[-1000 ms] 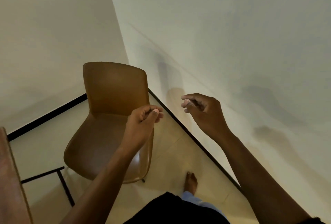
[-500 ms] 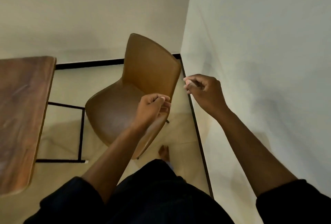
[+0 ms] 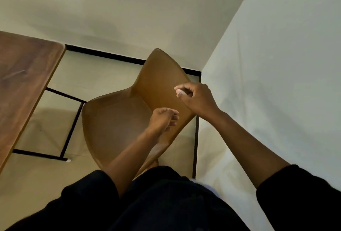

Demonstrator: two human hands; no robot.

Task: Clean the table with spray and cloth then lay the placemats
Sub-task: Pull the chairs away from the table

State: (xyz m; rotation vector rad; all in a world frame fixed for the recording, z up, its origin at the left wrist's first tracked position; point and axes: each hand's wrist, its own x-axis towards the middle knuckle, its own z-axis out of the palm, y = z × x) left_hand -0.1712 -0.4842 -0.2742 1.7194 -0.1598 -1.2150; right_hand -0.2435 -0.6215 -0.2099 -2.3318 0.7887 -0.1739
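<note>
The wooden table (image 3: 27, 83) shows only as a corner at the left edge, its top bare where visible. My left hand (image 3: 163, 118) hovers over the seat of a brown chair, fingers curled with nothing in it. My right hand (image 3: 195, 96) is raised in front of the chair's backrest, fingers also curled and holding nothing. The two hands are close together but apart. No spray bottle, cloth or placemats are in view.
A brown moulded chair (image 3: 118, 120) stands between the table and the white wall (image 3: 276, 83) on the right. Black table legs (image 3: 72, 127) run along the beige floor. A black skirting line (image 3: 103, 54) marks the back wall.
The view has swung left, bringing more of the table corner in. Both hands have stayed curled and close together, now over the chair's seat and backrest.
</note>
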